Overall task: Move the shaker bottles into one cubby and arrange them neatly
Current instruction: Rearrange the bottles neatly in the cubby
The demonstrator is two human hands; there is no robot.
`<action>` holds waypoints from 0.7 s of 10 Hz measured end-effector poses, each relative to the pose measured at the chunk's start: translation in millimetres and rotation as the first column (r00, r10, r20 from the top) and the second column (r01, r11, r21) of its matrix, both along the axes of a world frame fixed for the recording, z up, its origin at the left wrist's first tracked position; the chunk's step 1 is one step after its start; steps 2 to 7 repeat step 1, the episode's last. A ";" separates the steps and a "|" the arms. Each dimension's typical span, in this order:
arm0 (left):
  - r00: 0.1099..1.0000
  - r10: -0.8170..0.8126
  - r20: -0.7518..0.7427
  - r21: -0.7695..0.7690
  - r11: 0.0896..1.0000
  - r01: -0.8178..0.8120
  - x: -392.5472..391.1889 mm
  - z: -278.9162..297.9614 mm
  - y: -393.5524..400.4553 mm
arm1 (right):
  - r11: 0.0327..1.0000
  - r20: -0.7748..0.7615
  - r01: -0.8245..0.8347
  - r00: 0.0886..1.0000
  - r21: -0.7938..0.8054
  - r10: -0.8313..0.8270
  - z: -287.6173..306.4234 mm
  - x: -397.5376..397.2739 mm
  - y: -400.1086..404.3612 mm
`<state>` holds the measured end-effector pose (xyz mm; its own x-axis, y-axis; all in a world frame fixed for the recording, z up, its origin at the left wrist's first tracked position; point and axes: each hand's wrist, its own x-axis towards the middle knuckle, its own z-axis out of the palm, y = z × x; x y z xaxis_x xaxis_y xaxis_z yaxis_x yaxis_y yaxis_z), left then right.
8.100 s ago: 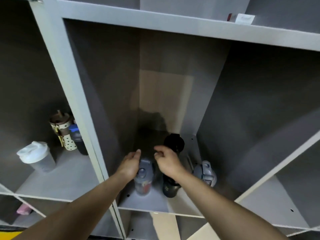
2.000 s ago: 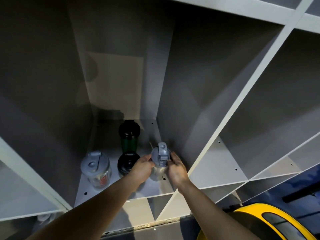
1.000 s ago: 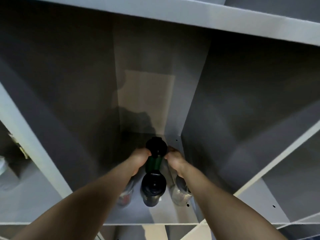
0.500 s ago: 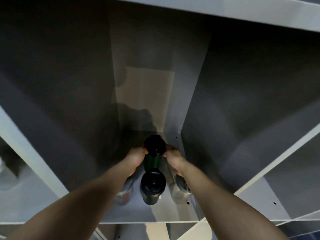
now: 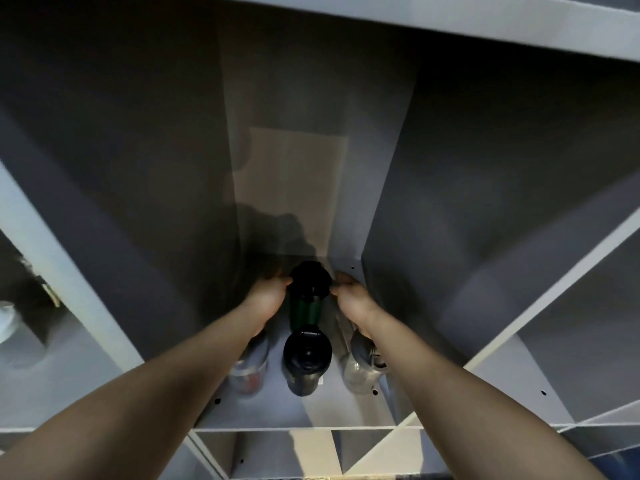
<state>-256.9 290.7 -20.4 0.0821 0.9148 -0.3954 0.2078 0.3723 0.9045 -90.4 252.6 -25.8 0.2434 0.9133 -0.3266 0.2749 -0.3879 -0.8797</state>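
Inside the grey middle cubby (image 5: 263, 415), a green shaker bottle (image 5: 305, 308) with a black lid stands at the back. My left hand (image 5: 268, 295) and my right hand (image 5: 349, 297) touch its lid from either side. In front of it stands a black-lidded dark bottle (image 5: 306, 362). A clear bottle with red print (image 5: 250, 370) stands at front left, partly under my left forearm. At front right, a clear grey-lidded bottle (image 5: 360, 370) is partly hidden by my right wrist.
The cubby to the left holds a white-lidded bottle (image 5: 6, 322) at the frame's edge and a dark object behind it. Grey dividers (image 5: 69, 282) wall the middle cubby on both sides. The cubby to the right (image 5: 502, 386) shows a bare floor.
Both hands left the grey-lidded bottle at front right and reached back to the green bottle. Over the last second they stay at its lid, and it has shifted slightly back.
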 end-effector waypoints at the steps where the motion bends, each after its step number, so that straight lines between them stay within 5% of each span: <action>1: 1.000 0.000 0.012 0.080 0.997 -0.001 -7.1 11.6 -7.7 | 0.999 0.024 -0.007 1.000 0.051 0.005 8.2 -1.9 -6.5; 7: 1.000 0.000 0.012 0.080 0.997 -0.001 -7.1 11.6 -7.7 | 0.999 0.024 -0.007 1.000 0.051 0.005 8.2 -1.9 -6.5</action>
